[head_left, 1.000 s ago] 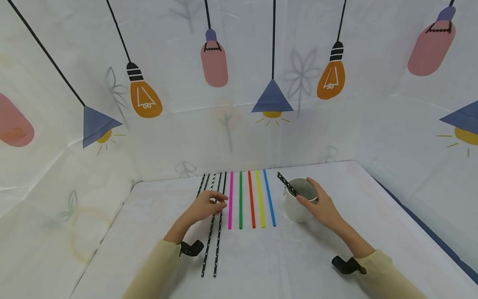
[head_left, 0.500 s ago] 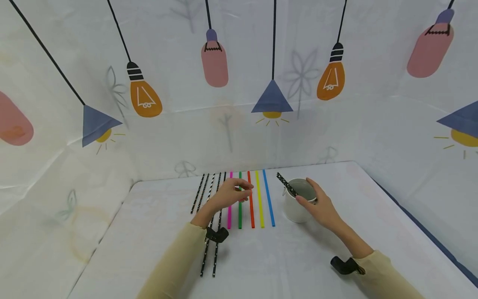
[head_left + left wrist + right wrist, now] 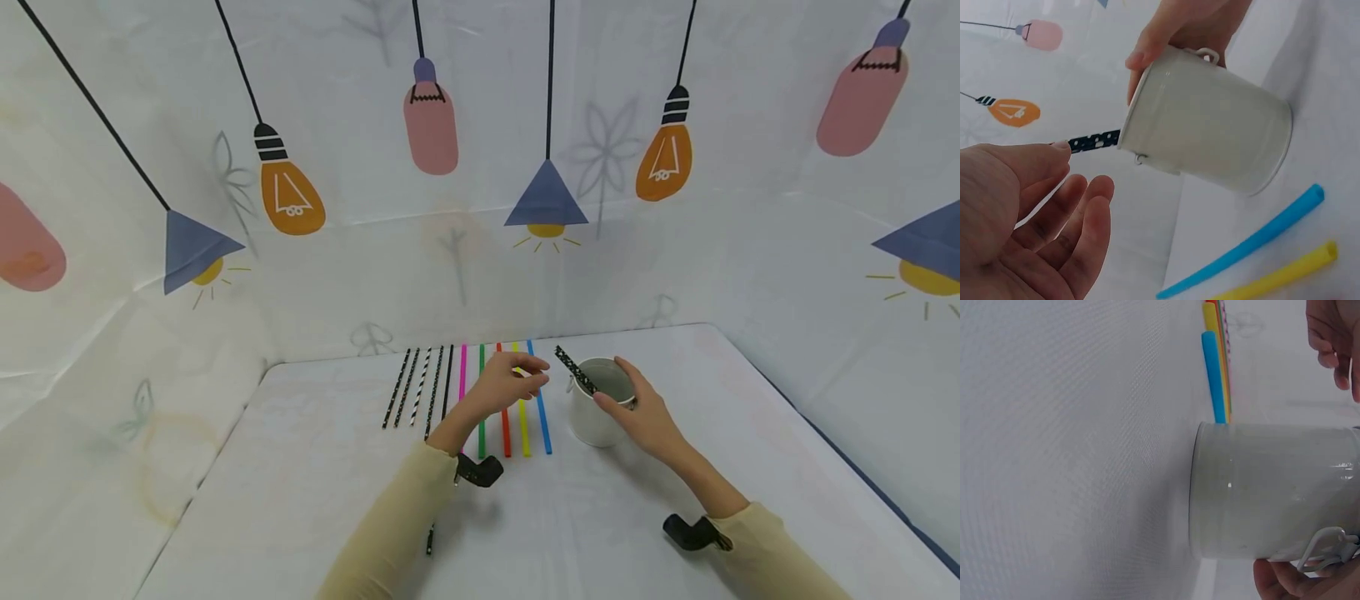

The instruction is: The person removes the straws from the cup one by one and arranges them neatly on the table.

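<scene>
My right hand (image 3: 651, 417) grips the rim of a small white metal bucket (image 3: 592, 423), thumb and fingers on either side of it. A black straw with white dots (image 3: 573, 367) leans out over the bucket's left rim; its lower end is hidden inside. My left hand (image 3: 504, 387) hovers over the coloured straws with loosely bent fingers and nothing in them, its fingertips left of the dotted straw. In the left wrist view, the left thumb overlaps the end of that straw (image 3: 1094, 142). Beneath the left hand lie the blue straw (image 3: 542, 417), the yellow straw (image 3: 525, 429) and the red straw (image 3: 506, 433).
Farther left lie a green straw (image 3: 482, 437), a pink straw (image 3: 462, 371) and several black-and-white patterned straws (image 3: 402, 387), side by side. The left forearm covers part of the longer ones. A white cloth (image 3: 300, 467) covers the table; a printed curtain (image 3: 465, 275) hangs behind.
My left hand has moved right from the patterned straws, across the coloured ones, toward the bucket. The right hand and the bucket have stayed in place.
</scene>
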A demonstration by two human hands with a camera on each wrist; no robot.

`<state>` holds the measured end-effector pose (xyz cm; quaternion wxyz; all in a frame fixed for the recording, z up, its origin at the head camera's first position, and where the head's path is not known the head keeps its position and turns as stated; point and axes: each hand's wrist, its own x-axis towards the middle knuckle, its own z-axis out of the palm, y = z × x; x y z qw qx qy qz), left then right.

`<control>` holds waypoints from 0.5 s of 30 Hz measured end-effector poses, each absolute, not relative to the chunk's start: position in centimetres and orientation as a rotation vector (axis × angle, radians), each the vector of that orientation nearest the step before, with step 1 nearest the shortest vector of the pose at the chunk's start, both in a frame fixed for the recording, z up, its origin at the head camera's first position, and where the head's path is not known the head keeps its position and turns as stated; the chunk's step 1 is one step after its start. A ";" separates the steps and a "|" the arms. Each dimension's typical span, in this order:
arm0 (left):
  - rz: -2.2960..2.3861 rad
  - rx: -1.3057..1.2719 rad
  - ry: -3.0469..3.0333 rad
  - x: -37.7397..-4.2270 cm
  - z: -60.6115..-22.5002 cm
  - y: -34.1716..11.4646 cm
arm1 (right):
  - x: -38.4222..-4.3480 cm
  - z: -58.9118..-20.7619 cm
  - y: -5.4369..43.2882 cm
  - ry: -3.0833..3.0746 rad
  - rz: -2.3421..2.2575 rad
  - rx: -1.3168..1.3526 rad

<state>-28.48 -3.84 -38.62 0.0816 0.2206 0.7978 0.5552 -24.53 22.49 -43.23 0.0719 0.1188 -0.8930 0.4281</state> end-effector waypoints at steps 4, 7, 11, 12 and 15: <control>1.682 0.638 2.401 -28.6 -39.0 -2.7 | -24.6 -43.2 22.5 -2.687 1.289 0.347; 1.673 0.635 2.431 -28.5 -39.3 -2.0 | -24.6 -43.2 22.5 -2.680 1.294 0.353; 1.677 0.599 2.485 -28.4 -39.4 -1.1 | -24.6 -43.3 22.6 -2.677 1.293 0.362; 1.695 0.585 2.491 -28.4 -39.4 -0.8 | -24.6 -43.3 22.6 -2.678 1.292 0.363; 1.727 0.533 2.532 -28.3 -39.6 0.1 | -24.7 -43.3 22.7 -2.673 1.292 0.366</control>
